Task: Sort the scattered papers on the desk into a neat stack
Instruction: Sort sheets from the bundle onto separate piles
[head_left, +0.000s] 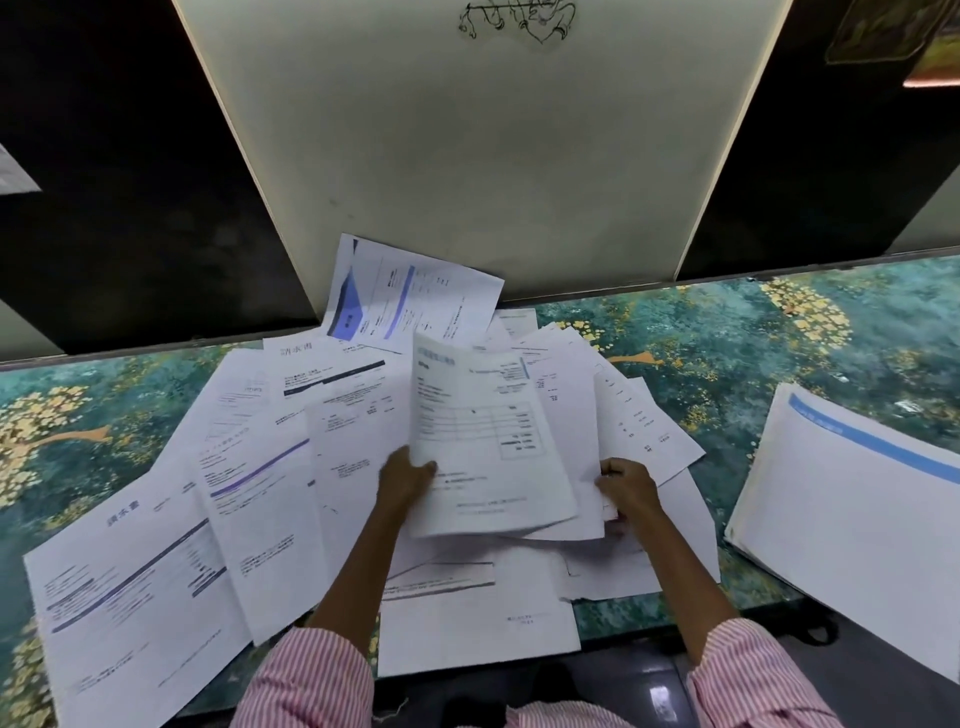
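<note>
Left hand (406, 480): thumb curled over the lower left edge of the held bundle (483, 447), gripping it; the top sheet is a printed form with a table
Right hand (626, 491): fingers curled round the bundle's right edge, gripping it; more sheets fan out beneath the form
Bundle: raised and tilted over the middle of the desk (727, 358), nearer its front edge
Scattered papers (260, 467): overlapping printed sheets from the front left corner to the middle of the back edge; a blue-patterned sheet (410, 296) laps up against the white panel (478, 156)
Stack (852, 509): squared pile at the right edge; blue-banded sheet on top; apart from the loose sheets
</note>
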